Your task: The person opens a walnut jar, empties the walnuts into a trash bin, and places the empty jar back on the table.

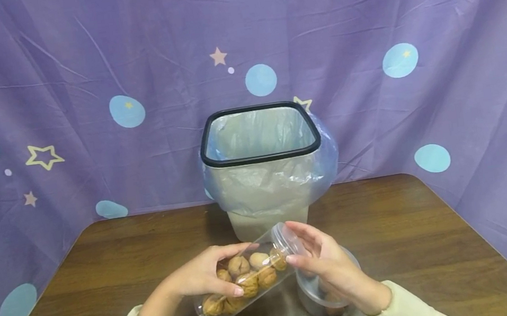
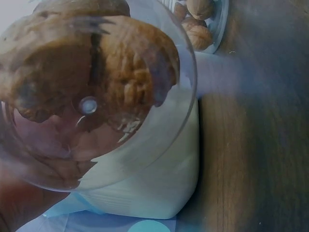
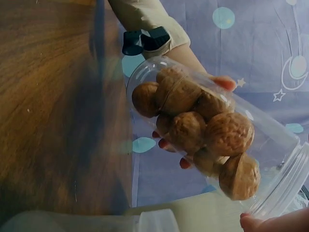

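Observation:
A clear plastic jar (image 1: 257, 281) is held tilted over the table, its lid end raised to the right. Several brown walnuts (image 3: 229, 134) lie inside it. My left hand (image 1: 197, 276) grips the jar's body, thumb across the near side and fingers over the far side. At the clear lid (image 1: 285, 238), my right hand (image 1: 332, 265) holds on with thumb and fingers. Partly hidden beneath the right hand stands a round, see-through tub (image 1: 313, 302). More walnuts (image 2: 198, 36) show inside that tub in the left wrist view.
A cream bin (image 1: 267, 223) with a black rim (image 1: 263, 158) stands behind the jar. Its bluish plastic liner (image 1: 324, 170) bulges over the sides. The wooden table (image 1: 412, 233) ends at a purple patterned curtain (image 1: 331, 19).

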A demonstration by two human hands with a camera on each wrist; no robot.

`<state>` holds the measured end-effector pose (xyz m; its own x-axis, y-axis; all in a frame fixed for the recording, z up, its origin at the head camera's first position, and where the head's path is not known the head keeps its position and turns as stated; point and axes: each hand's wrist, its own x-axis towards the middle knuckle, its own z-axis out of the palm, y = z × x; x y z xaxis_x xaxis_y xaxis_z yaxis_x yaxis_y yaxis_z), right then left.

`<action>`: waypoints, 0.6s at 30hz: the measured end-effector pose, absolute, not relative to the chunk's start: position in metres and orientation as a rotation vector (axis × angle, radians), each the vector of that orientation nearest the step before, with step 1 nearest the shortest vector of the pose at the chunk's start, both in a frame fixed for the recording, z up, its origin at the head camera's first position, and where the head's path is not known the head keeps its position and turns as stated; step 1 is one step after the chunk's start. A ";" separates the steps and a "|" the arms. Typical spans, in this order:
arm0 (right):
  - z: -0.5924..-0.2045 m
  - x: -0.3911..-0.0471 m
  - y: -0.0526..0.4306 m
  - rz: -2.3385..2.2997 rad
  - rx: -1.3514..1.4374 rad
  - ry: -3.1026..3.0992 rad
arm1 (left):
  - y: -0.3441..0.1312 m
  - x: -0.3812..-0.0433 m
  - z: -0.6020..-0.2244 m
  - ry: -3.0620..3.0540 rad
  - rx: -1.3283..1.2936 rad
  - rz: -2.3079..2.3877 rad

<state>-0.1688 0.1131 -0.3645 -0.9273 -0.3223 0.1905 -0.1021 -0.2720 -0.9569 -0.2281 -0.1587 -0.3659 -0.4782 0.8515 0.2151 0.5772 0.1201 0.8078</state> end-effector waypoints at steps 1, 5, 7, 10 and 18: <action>-0.365 -0.169 0.113 -2.337 -0.543 1.799 | -0.159 -0.228 -0.366 2.099 1.402 1.289; -0.367 -0.171 0.114 -2.329 -0.623 1.790 | -0.160 -0.228 -0.366 2.045 1.399 1.312; -0.368 -0.172 0.115 -2.321 -0.683 1.790 | -0.160 -0.228 -0.366 2.000 1.379 1.336; -0.370 -0.175 0.118 -2.297 -0.800 1.801 | -0.159 -0.228 -0.366 1.939 1.357 1.370; -0.376 -0.187 0.123 -2.254 -1.090 1.722 | -0.159 -0.228 -0.370 1.799 1.310 1.439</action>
